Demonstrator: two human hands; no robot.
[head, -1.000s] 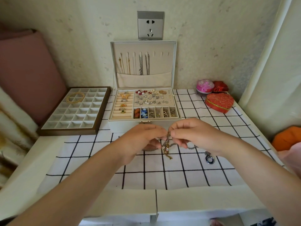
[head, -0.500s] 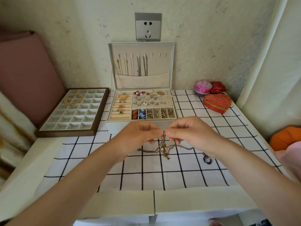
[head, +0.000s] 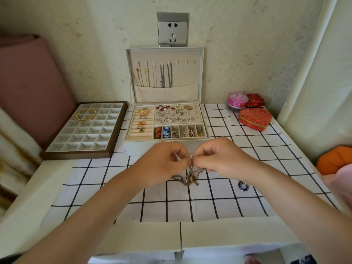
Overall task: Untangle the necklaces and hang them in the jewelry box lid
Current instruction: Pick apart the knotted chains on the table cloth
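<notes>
Tangled necklaces [head: 190, 178] hang pinched between left hand [head: 167, 164] and right hand [head: 219, 159].

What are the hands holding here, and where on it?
The left hand and right hand both pinch the tangled necklaces at the clump's top, fingertips nearly touching.

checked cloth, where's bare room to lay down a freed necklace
Free on the checked cloth: the near strip below the tangle; the left part between the left hand and the divided tray; the right part between the heart box and the blue ring. Crowded: where the right hand and left hand pinch the tangle.
</notes>
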